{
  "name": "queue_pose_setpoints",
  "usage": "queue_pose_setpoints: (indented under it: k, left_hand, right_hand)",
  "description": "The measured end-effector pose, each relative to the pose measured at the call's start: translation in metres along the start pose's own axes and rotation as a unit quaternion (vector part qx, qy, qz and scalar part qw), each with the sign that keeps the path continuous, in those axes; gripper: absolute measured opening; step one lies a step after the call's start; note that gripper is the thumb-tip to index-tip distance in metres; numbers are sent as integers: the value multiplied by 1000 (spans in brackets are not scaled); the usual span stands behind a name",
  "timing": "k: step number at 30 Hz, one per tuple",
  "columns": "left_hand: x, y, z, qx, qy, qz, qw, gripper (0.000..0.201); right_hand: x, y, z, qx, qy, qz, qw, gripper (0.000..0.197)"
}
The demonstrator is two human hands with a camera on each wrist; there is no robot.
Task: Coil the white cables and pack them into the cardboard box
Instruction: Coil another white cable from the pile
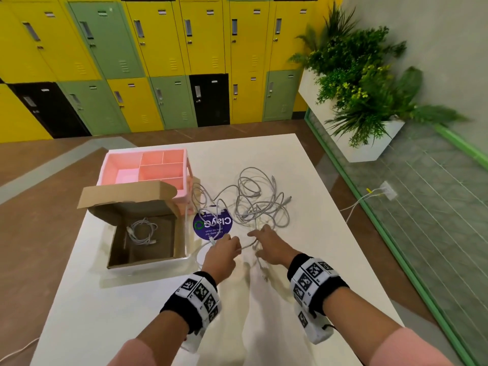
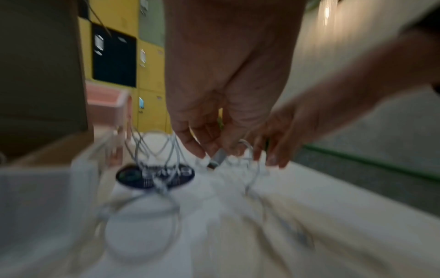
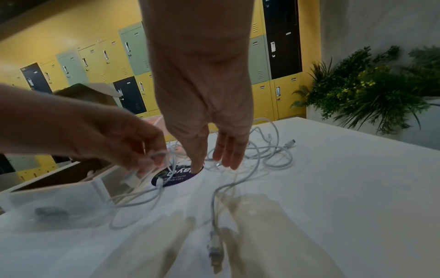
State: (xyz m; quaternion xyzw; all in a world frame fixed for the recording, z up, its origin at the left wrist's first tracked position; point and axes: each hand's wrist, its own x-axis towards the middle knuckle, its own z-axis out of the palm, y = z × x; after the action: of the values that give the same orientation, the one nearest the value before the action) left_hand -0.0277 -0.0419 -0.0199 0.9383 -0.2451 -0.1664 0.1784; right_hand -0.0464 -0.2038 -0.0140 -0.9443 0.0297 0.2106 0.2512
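On white table (image 1: 330,260), beside open cardboard box (image 1: 144,235): loose tangle of white cables (image 1: 260,204), well apart from one coil (image 1: 142,231) already inside box. Left hand (image 1: 223,250) pinches cable near plug end. Right hand (image 1: 269,243) open, fingers straight, reaching into tangle. Judgement: cables light, limp, springy, prone to snag; best held near plug, loops gathered one strand at a time.

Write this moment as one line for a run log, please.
left hand: pinches loose cable | right hand: open over tangled cables | cardboard box: one coiled cable inside
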Motion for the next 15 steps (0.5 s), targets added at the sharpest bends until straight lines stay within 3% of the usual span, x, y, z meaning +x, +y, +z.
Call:
queue_pose_setpoints:
  k: [3, 7, 12, 15]
  left_hand:
    - [1, 9, -37, -94, 70, 18, 993, 11]
    - [0, 14, -81, -130, 169, 51, 976, 6]
    - [-9, 19, -118, -152, 261, 63, 951, 12]
    - [-19, 17, -126, -152, 273, 41, 949, 23]
  right_hand:
    - [2, 5, -16, 9, 90, -12, 996, 39]
    - [-1, 3, -49, 12, 209, -67, 975, 18]
    - [-11, -14, -99, 33, 273, -125, 953, 14]
    - [-19, -28, -128, 64, 285, -177, 940, 11]
